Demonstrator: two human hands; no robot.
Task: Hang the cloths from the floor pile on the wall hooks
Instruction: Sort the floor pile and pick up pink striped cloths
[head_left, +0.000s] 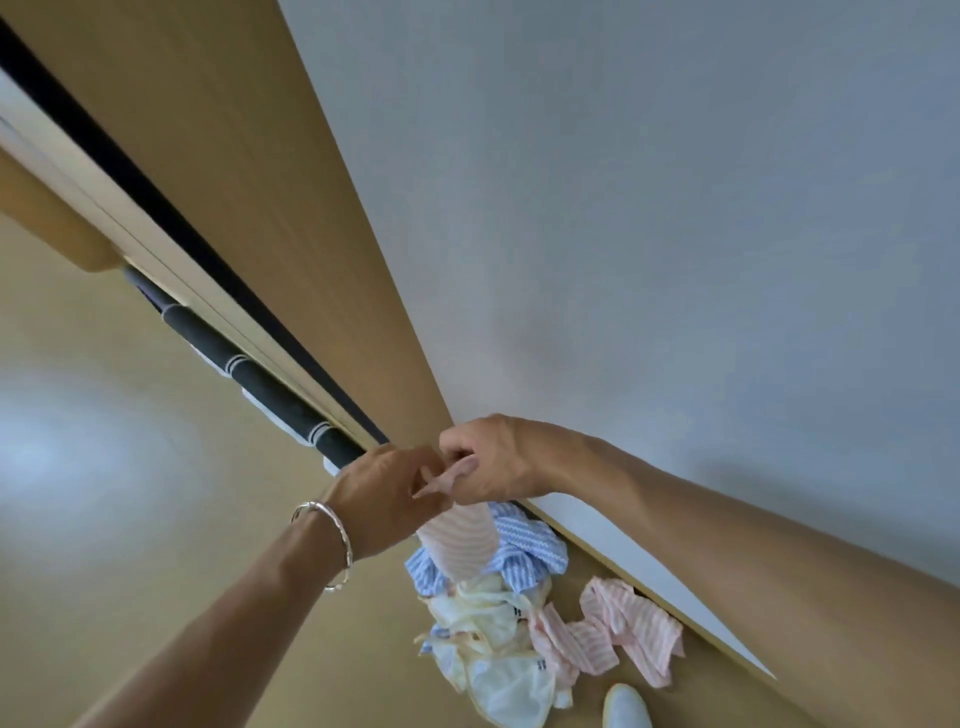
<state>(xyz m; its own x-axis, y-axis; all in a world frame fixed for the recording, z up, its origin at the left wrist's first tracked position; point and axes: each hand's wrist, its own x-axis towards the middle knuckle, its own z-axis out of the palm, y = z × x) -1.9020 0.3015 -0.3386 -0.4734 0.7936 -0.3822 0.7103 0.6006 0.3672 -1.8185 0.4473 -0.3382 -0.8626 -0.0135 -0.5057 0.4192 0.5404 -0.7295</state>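
Observation:
A pink-and-white striped cloth (460, 540) hangs down from between my two hands, close to the white wall (649, 234). My left hand (387, 496), a silver bangle on its wrist, pinches the cloth's top edge. My right hand (488, 460) pinches the same edge from the right. On the floor below lies the pile of cloths (519, 623): a blue striped one (530, 545), pale yellow ones (493, 649) and another pink striped one (628, 623). No wall hook shows in this view.
A tan wooden panel (234, 182) runs beside the wall, with a dark gap and a dark striped mat (270, 384) along it. The floor (130, 519) is tan. A white shoe tip (626, 706) shows at the bottom edge.

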